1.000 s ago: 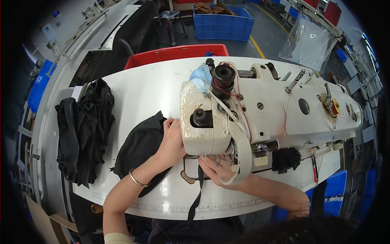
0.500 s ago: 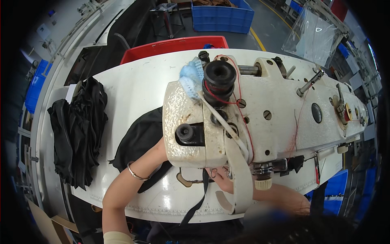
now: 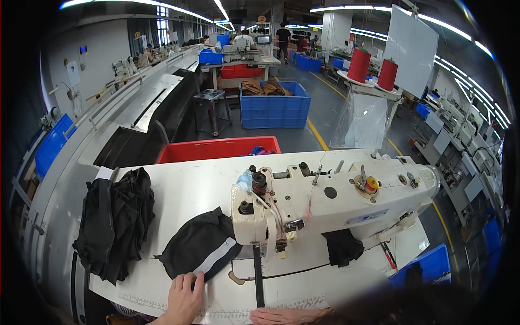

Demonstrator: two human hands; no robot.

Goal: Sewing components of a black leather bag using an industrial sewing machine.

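Note:
My left hand (image 3: 184,297) has its fingertips curled on the lower edge of a black fabric piece (image 3: 195,244) with a pale stripe. My right hand (image 3: 284,317) is at the bottom edge, its fingers on a narrow black strip (image 3: 258,281) that runs straight down from under the needle area. The white sewing machine (image 3: 346,197) stands over the table (image 3: 141,292), with a light blue mask-like wad by its head. A pile of black fabric (image 3: 114,222) lies at the left, and a small black piece (image 3: 341,246) is under the machine's arm.
Beyond the table are a red bin (image 3: 214,147), a blue crate (image 3: 275,111) of brown pieces, a stool (image 3: 210,97) and a stand with red thread cones (image 3: 357,67). A metal channel (image 3: 146,103) runs along the left. Several other people are farther back.
My view has lifted to show the room. Both hands have come back from the machine head toward the near edge; a pale stripe now shows on the black piece, and the strip lies straighter.

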